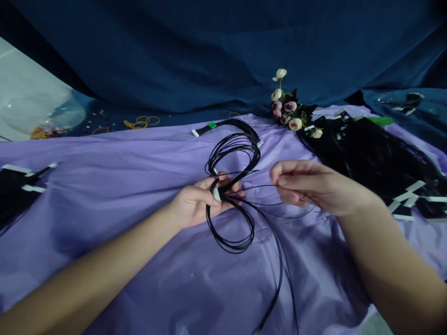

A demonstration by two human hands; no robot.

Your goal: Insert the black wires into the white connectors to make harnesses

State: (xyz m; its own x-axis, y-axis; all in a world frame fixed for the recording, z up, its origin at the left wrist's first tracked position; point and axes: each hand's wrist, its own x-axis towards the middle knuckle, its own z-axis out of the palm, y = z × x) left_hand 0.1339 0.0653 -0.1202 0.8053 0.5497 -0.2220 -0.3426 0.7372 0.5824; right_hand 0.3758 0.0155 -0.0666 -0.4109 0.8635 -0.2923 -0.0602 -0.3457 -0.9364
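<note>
My left hand (199, 202) is closed around a looped black cable bundle (232, 239), its thumb on a white connector (217, 193). Loops of the bundle rise above the fingers and hang below them. Loose black wires fan out from the connector to the right and down toward the bottom edge. My right hand (296, 184) pinches one thin black wire between thumb and fingers, a short way right of the left hand. Above the loops, a cable end with green tape (212, 125) and a white plug (195, 133) lies on the purple cloth (139, 172).
Artificial flowers (289, 107) stand at the back, beside a large pile of black cables (370, 149) with white connectors. More cables (17, 190) lie at the left edge. Yellow rubber bands (141, 122) and a clear plastic bag (59, 114) are behind the cloth.
</note>
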